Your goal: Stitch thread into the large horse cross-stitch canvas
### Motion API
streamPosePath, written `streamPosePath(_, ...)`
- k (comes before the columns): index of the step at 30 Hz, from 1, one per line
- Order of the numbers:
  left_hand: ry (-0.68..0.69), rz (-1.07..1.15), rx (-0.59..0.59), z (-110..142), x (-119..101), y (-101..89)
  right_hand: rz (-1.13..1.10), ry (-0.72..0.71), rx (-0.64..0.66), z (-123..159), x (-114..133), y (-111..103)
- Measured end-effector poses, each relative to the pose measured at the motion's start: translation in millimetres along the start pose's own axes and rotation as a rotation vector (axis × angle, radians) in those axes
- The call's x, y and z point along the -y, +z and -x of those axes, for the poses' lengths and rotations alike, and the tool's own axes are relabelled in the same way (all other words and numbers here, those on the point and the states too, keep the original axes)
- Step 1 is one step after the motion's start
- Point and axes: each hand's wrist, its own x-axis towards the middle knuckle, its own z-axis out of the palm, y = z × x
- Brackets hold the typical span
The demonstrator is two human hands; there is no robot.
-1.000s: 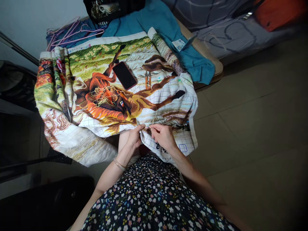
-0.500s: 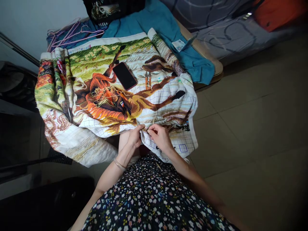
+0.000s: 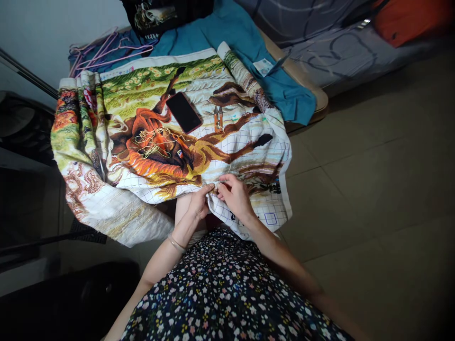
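Observation:
A large cross-stitch cloth (image 3: pixel 216 166) with a horse picture spreads over my lap and the low bed in front. My left hand (image 3: pixel 199 201) grips its near edge, thumb on top and fingers underneath. Close beside that thumb, my right hand (image 3: pixel 235 195) is bent at the cloth with thumb and fingertips pinched; what sits between them is too small to make out. A pale thread (image 3: pixel 229 166) rises from the cloth just above the right fingers. Farther up the cloth lie a tangle of yellow thread (image 3: pixel 156 142), orange thread snips (image 3: pixel 218 120) and a dark phone (image 3: pixel 184 112).
Pink and purple hangers (image 3: pixel 113 54) lie at the back left on a teal sheet (image 3: pixel 199 35). A black bag (image 3: pixel 156 19) stands behind the cloth. Rolled cloth (image 3: pixel 245 78) forms the right side. Tiled floor (image 3: pixel 355 189) stretches to the right.
My right hand has shifted slightly left toward the left thumb, and its index finger has lifted a little. Less of the pale thread shows above it. My left hand stays put.

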Motion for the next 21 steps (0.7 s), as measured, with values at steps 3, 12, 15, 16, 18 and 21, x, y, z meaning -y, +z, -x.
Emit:
streamPosePath(3,0.052,-0.021,0.012,0,0,-0.1,0.067,-0.035,-0.008,-6,6,-7)
streamPosePath(12,0.133,-0.051,-0.029,-4,4,-6.1,-0.722,-0.426,-0.511,-24,34,-102)
streamPosePath(15,0.132,-0.057,-0.011,-5,5,-8.7,-0.606,-0.312,-0.395,-12,23,-81)
streamPosePath(16,0.13,-0.06,-0.005,-5,5,-8.9,-0.532,-0.232,-0.305,-7,16,-70)
streamPosePath(18,0.119,-0.067,0.002,-4,4,-8.0,-0.356,-0.072,-0.095,2,3,-51)
streamPosePath(21,0.089,-0.065,0.005,-3,2,-5.0,-0.112,0.028,0.108,10,-8,-35)
